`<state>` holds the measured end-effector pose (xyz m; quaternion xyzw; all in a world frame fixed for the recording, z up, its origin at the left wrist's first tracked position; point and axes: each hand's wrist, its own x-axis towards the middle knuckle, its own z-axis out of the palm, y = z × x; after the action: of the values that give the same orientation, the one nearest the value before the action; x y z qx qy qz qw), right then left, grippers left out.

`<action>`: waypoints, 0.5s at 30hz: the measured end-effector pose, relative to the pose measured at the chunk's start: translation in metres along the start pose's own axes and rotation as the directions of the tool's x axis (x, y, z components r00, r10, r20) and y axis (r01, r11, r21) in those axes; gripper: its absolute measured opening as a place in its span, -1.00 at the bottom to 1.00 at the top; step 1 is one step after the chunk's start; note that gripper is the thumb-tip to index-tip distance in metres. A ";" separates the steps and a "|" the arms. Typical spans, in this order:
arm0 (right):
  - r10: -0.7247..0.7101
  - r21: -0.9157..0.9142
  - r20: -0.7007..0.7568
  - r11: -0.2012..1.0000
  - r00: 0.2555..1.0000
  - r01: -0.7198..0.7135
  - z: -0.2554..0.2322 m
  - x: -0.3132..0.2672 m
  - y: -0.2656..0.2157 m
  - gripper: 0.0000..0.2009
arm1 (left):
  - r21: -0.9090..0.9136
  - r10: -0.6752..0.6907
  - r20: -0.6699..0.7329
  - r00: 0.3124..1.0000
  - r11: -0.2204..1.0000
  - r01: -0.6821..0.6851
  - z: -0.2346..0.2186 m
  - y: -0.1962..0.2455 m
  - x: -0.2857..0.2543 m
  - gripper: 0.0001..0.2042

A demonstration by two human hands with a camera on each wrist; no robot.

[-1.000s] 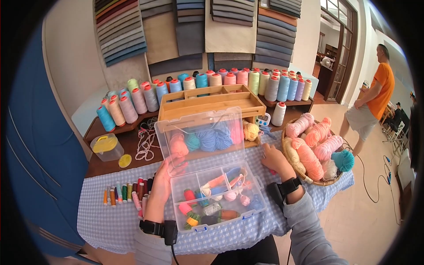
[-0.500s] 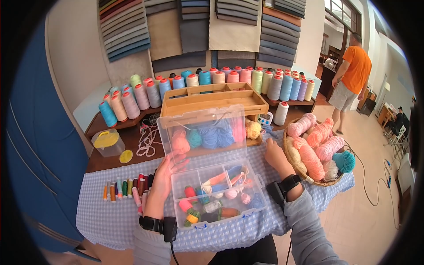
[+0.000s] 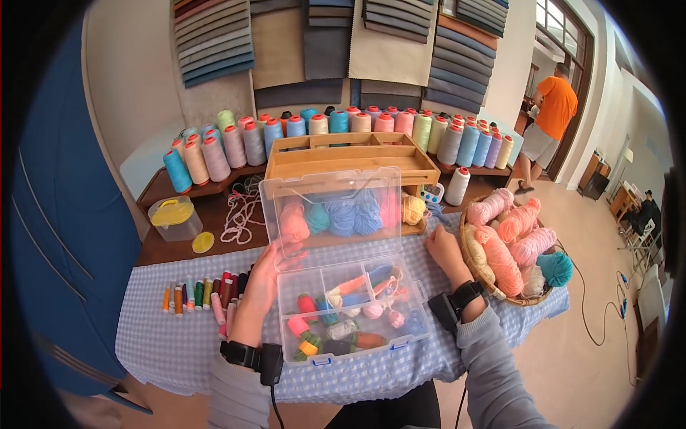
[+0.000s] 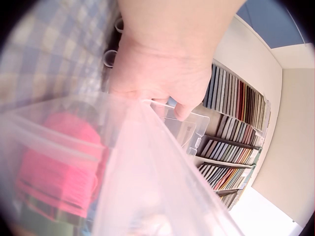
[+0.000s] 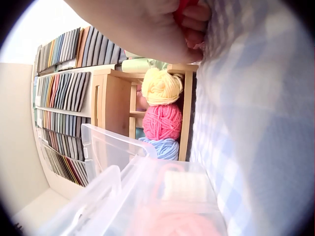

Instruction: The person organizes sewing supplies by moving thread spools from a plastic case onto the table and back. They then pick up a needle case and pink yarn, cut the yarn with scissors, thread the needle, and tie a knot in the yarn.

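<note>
A clear plastic box (image 3: 307, 282) with compartments sits on the cloth, its lid (image 3: 331, 250) raised. Inside are a red spool (image 3: 306, 306), a grey spool (image 3: 342, 329) and small pink yarn balls (image 3: 373, 310). My left hand (image 3: 257, 289) is at the box's back left corner, its fingers lying behind the lid and showing through it. To the right of the box, my right hand (image 3: 447, 252) is low over the cloth with curled fingers. In the right wrist view those fingers hold a small red item (image 5: 185, 9), mostly hidden by the hand.
Loose thread spools (image 3: 207, 294) lie left of the box. A wicker basket (image 3: 473, 250) of yarn skeins stands at the right. Behind the box is a wooden shelf (image 3: 357, 166) with yarn balls, then rows of thread cones (image 3: 214, 159). A lidded tub (image 3: 174, 220) stands back left.
My right hand has drawn back slightly and its fingers have curled in more. The left hand stays by the raised lid. A person in orange has walked away toward the doorway.
</note>
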<state>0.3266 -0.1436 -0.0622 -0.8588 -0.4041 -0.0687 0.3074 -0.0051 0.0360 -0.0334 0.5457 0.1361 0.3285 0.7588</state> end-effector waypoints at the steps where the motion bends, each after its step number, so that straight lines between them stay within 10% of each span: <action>1: -0.028 0.000 -0.015 1.000 1.000 0.028 0.002 0.001 0.002 -0.81 | -0.006 -0.003 -0.005 1.000 1.000 0.003 0.001 0.001 0.000 -0.56; 8: -0.233 0.396 -0.115 0.881 0.966 0.260 -0.007 0.000 -0.025 -0.87 | -0.010 -0.022 0.004 1.000 1.000 0.022 -0.003 0.000 0.000 -0.56; 10: -0.164 0.824 0.429 0.473 0.888 -0.310 -0.036 -0.009 -0.056 -0.92 | -0.039 0.014 -0.028 0.999 0.999 -0.015 -0.003 0.000 -0.002 -0.57; 15: -0.379 0.848 0.524 0.321 0.763 -0.422 -0.052 -0.032 -0.094 -0.95 | -0.079 0.191 -0.305 0.933 0.971 -0.224 0.008 0.020 -0.005 -0.58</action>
<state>0.2425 -0.1494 0.0124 -0.4829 -0.4306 0.4846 0.5887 -0.0114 0.0301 -0.0127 0.4585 0.1706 0.4917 0.7204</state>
